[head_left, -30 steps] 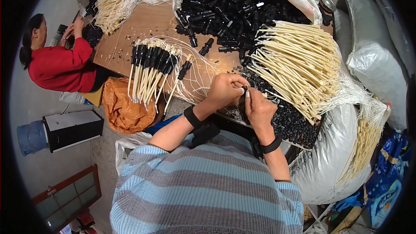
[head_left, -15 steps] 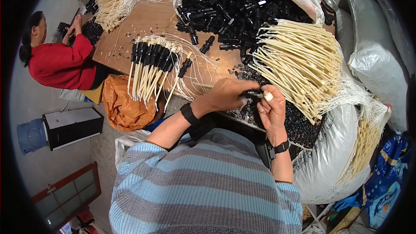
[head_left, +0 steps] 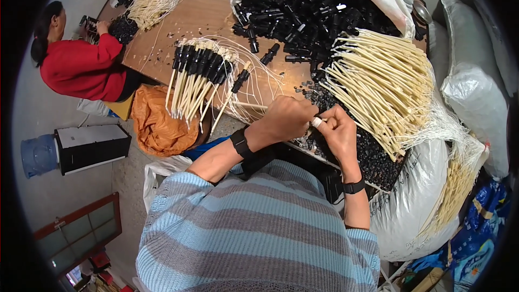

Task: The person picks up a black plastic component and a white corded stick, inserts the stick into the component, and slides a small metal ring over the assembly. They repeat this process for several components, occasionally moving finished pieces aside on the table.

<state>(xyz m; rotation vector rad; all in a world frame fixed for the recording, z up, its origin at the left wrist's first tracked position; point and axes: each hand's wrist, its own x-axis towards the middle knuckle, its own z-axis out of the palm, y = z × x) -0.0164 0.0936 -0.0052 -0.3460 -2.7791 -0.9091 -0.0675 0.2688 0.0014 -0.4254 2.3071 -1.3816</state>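
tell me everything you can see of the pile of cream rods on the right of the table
The pile of cream rods is a dense bundle of slim, straight, smooth-looking pieces, lying roughly parallel and slanting down to the right. White strings trail from the right side over a white sack. Black fittings crowd its upper left.

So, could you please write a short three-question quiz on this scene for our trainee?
1. Which is nearer the right hand: (A) the jug or (B) the black bits?
2. True or false: the left hand is close beside the right hand.
3. Fill in the colour: the co-worker's sleeve is ____.

Key: 1. B; 2. True; 3. red.
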